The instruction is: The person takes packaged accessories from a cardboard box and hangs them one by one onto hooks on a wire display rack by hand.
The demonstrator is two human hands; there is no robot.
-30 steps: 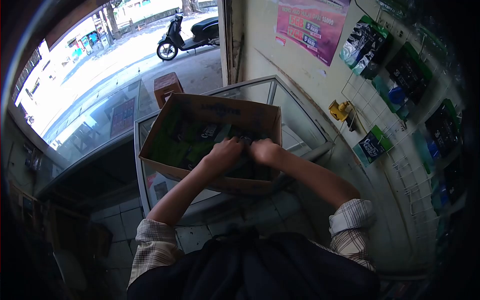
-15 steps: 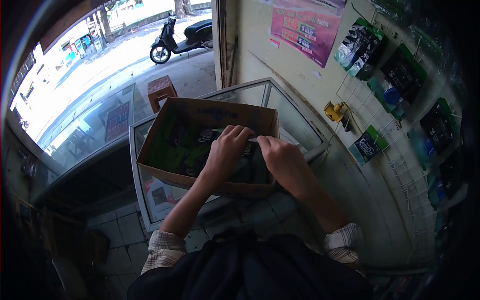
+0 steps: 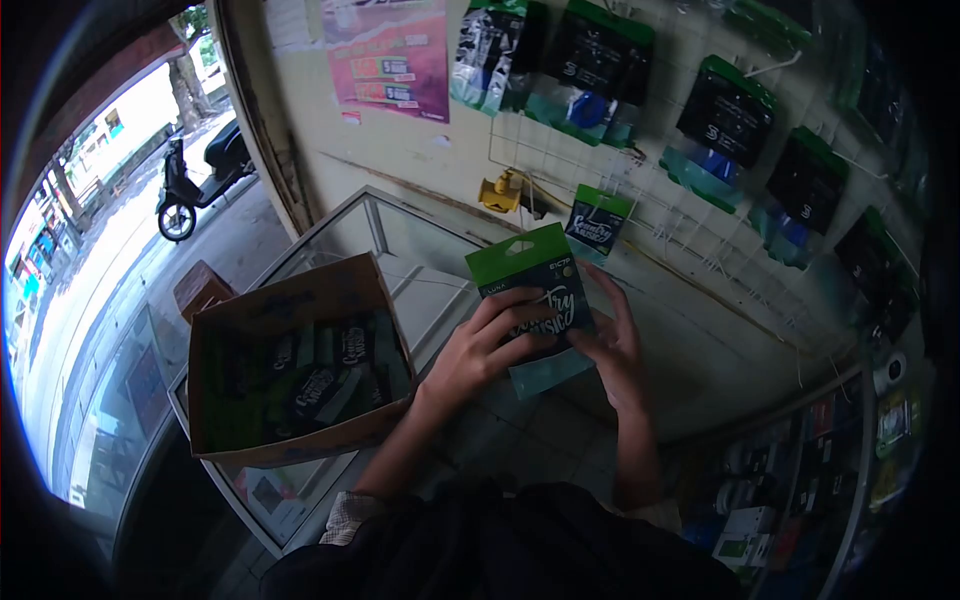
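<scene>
A green and black packet (image 3: 530, 275) with a hang hole and white lettering is held up in front of me. My left hand (image 3: 485, 350) grips it from the left, its fingers spread across the printed front. On the packet's right edge my right hand (image 3: 618, 350) holds on with thumb and fingers. Behind its top right corner, a similar small packet (image 3: 597, 222) hangs on the wire rack. To the left, an open cardboard box (image 3: 300, 450) stands on the glass display case (image 3: 370, 215) with several green and black packets (image 3: 325, 380) inside.
Larger packets (image 3: 722, 125) hang on the wall rack at the upper right. A yellow holder (image 3: 500, 194) and a pink poster (image 3: 388, 60) are on the wall. Stocked shelves (image 3: 790, 480) stand lower right. A scooter (image 3: 200, 185) is outside.
The view has swung right, towards the rack. My hands have left the area over the box and now hold a packet to its right.
</scene>
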